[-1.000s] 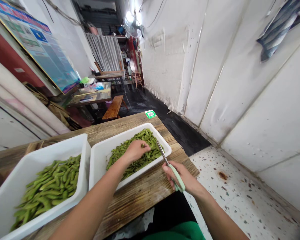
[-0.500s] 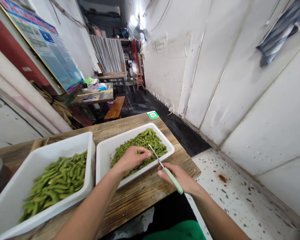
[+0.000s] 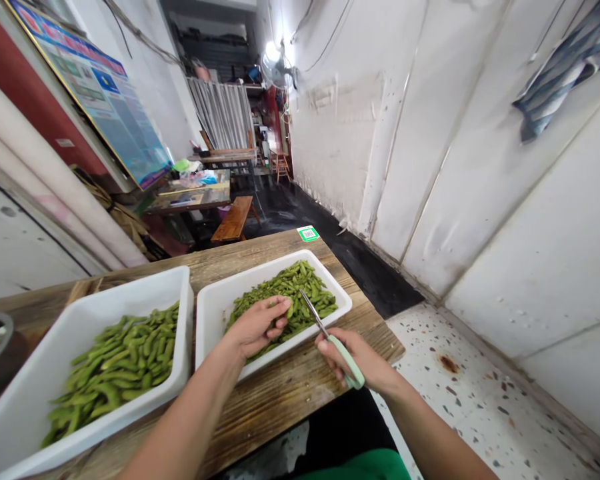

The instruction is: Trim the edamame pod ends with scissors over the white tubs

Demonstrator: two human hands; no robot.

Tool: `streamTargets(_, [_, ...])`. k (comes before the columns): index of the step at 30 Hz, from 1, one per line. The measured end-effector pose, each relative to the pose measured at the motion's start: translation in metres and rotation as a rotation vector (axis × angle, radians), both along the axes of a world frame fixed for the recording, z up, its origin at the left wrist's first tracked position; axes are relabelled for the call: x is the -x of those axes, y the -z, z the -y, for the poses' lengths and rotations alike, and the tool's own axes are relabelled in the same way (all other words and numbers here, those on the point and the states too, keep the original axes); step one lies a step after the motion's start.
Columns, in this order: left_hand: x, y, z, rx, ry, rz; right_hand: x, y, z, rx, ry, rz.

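Note:
Over the right white tray (image 3: 211, 320), my left hand (image 3: 259, 325) pinches a green edamame pod (image 3: 290, 309) between thumb and fingers. Just right of that pod are the blades of the scissors (image 3: 314, 312), pointing away over the tray. My right hand (image 3: 345, 353) is closed around their pale green handles, near the tray's front right corner. Blades and pod look apart. A heap of edamame pods (image 3: 307, 283) fills much of this tray. To the left, a second white tray (image 3: 185, 320) holds larger-looking edamame pods (image 3: 123, 360).
Both trays rest on a wooden table (image 3: 290, 393). A dark pot (image 3: 3, 353) stands at the far left edge. A green QR code card (image 3: 308, 233) lies at the table's far corner. Beyond are a bench (image 3: 234, 219) and another table (image 3: 200, 195); a white wall (image 3: 480, 200) runs along the right.
My left hand has drawn slightly away from the blades, and its fingers have curled more. The scissors have turned in my right hand, so both handles show more. The view has shifted a little.

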State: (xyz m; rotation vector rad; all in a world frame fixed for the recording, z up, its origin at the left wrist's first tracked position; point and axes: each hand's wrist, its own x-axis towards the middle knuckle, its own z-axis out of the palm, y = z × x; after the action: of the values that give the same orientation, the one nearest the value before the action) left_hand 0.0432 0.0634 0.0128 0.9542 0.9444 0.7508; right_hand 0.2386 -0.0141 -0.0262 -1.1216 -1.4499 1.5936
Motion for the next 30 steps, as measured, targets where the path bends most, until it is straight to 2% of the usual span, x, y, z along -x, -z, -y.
streamTargets(4, [-0.008,-0.002,0.003,0.012,-0.077,0.052,0.001,0.001,0.001,-0.103,-0.017,0.007])
streamTargets(7, [-0.017,-0.003,0.009,-0.002,-0.114,0.066,0.002,0.003,0.000,-0.068,-0.007,-0.010])
streamTargets(15, [-0.027,0.000,0.021,-0.039,-0.102,0.003,0.006,0.004,-0.002,-0.096,0.002,0.015])
streamTargets(25, [-0.028,-0.002,0.024,-0.065,-0.113,-0.050,0.001,0.000,0.000,-0.216,0.020,0.138])
streamTargets(30, [-0.030,-0.003,0.026,-0.072,-0.128,-0.051,0.000,-0.003,0.001,-0.214,0.010,0.162])
